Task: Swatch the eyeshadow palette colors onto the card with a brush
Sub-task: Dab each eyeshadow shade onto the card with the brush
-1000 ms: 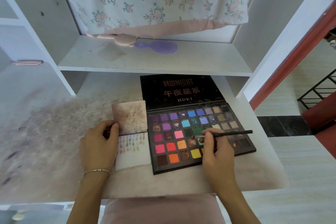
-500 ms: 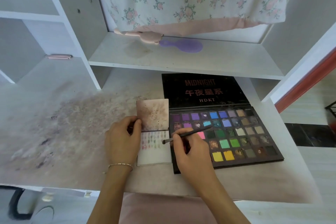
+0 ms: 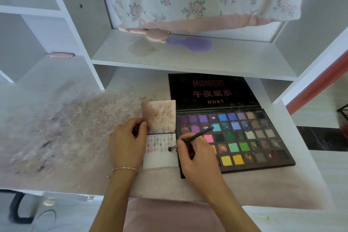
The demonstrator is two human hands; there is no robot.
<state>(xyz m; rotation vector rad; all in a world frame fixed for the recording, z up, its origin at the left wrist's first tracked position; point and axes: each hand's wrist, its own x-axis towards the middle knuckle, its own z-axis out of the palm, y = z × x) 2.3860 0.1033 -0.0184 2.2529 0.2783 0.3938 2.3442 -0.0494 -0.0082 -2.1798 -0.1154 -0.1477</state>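
White card (image 3: 160, 158) is held by the left hand (image 3: 126, 144); the brush (image 3: 190, 138) is pinched by the right hand (image 3: 196, 158), tip on it.

Two bare forearms and hands are being shown from above.

No sleeves are being worn: both forearms are being seen uncovered from wrist to frame edge. A thin bracelet (image 3: 124, 168) of small pale, elongated beads or links is being worn around the left wrist, just below the left hand (image 3: 126, 144). Nothing is being worn on the right wrist, and no rings are being shown on the right hand (image 3: 197, 158). Pale pink fabric (image 3: 169, 216) is being seen at the lower edge between the forearms; whether clothing or a cushion cannot be told.
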